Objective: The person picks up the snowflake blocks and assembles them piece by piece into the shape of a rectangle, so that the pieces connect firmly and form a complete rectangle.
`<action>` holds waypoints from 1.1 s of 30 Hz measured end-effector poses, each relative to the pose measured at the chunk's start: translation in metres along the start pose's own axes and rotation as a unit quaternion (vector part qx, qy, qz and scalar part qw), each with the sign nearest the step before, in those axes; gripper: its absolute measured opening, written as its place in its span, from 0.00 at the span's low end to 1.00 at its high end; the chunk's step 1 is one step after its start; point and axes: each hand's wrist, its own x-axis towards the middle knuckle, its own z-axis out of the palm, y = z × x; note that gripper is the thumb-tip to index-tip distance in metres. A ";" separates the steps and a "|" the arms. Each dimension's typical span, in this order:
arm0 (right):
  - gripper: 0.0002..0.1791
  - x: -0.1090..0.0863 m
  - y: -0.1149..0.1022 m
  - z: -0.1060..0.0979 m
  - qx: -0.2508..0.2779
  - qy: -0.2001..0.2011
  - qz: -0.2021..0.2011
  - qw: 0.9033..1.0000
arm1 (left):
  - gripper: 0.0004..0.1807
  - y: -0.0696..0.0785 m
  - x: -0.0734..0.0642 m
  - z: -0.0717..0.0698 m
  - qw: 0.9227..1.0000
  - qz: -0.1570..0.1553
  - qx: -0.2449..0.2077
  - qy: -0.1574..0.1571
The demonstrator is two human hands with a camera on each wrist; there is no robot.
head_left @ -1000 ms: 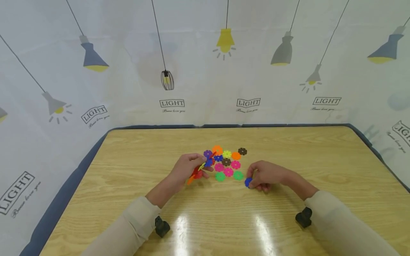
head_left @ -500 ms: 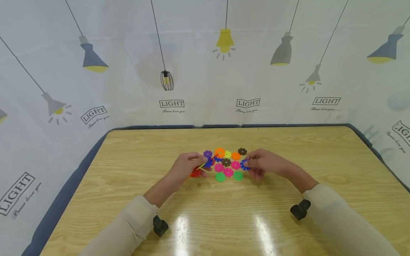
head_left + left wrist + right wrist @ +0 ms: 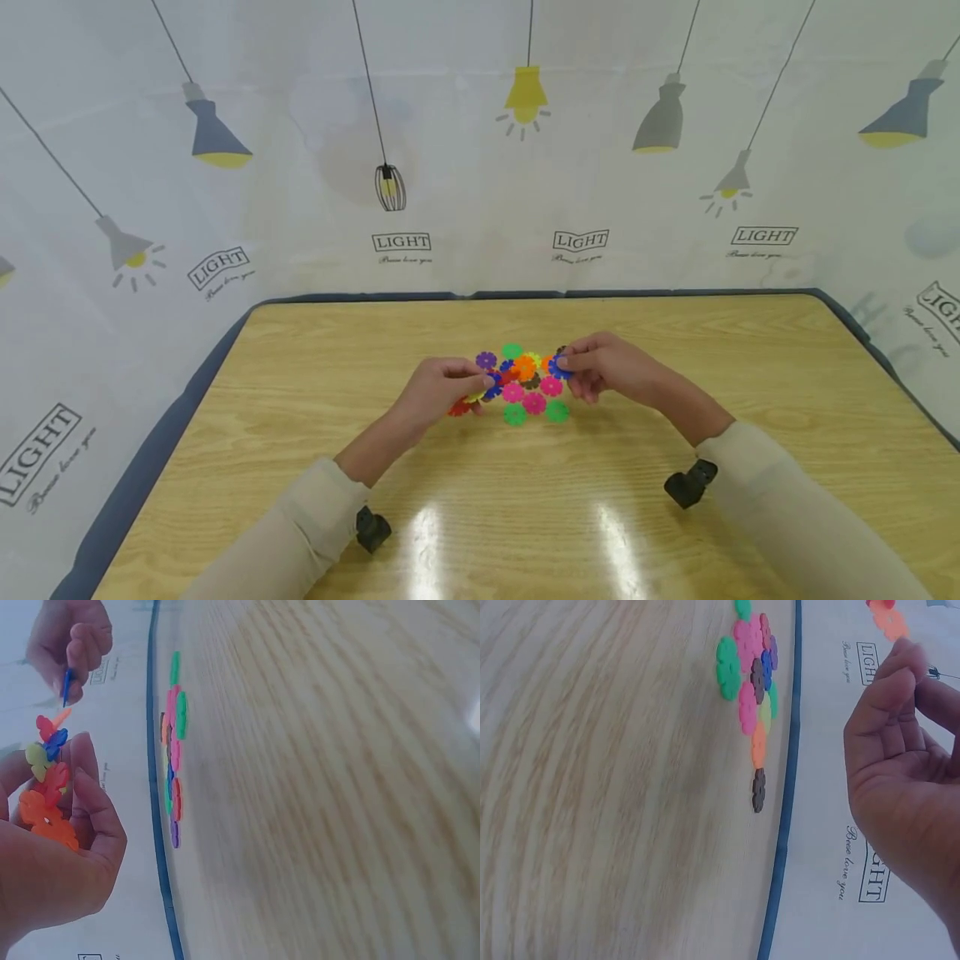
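Note:
My left hand grips a chain of joined plastic snowflake discs, raised above the table. In the left wrist view the chain shows an orange disc low in the palm, then red, yellow and blue ones, with red and orange at the far end. Between thumb and fingers, my right hand pinches a single blue disc, close to the chain's orange end disc. Seen from the left wrist, that blue disc is edge-on, just apart from the chain. In the right wrist view my fingers hide it.
Loose discs lie flat on the wooden table under and between the hands, among them pink, green, purple and brown ones. A cloth printed with lamps hangs behind the table's back edge.
My right hand has lifted the blue disc from the table's near right and brought it up and leftward to the chain. The chain has turned in my left hand, its orange end now pointing right.

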 end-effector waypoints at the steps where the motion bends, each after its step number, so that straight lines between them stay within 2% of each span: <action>1: 0.17 0.000 -0.001 0.000 0.004 0.001 0.001 1.000 | 0.09 0.001 -0.001 0.000 1.000 0.004 0.007 0.000; 6: 0.15 0.002 -0.006 0.003 0.022 -0.001 -0.003 1.000 | 0.09 0.003 -0.003 0.001 0.999 0.028 0.021 -0.010; 15: 0.13 0.004 -0.013 0.009 0.028 -0.015 -0.007 0.999 | 0.08 0.004 -0.003 0.001 0.998 0.044 0.049 -0.011; 23: 0.14 0.003 -0.016 0.013 0.030 -0.023 0.005 0.999 | 0.08 0.001 -0.005 -0.001 0.989 0.117 0.093 -0.020; 28: 0.13 0.003 -0.017 0.016 0.027 -0.018 -0.001 0.999 | 0.08 0.002 -0.007 0.002 0.984 0.147 0.104 -0.018; 33: 0.13 0.005 -0.017 0.017 0.032 -0.015 -0.002 0.999 | 0.05 0.003 -0.009 0.006 0.978 0.167 0.125 0.001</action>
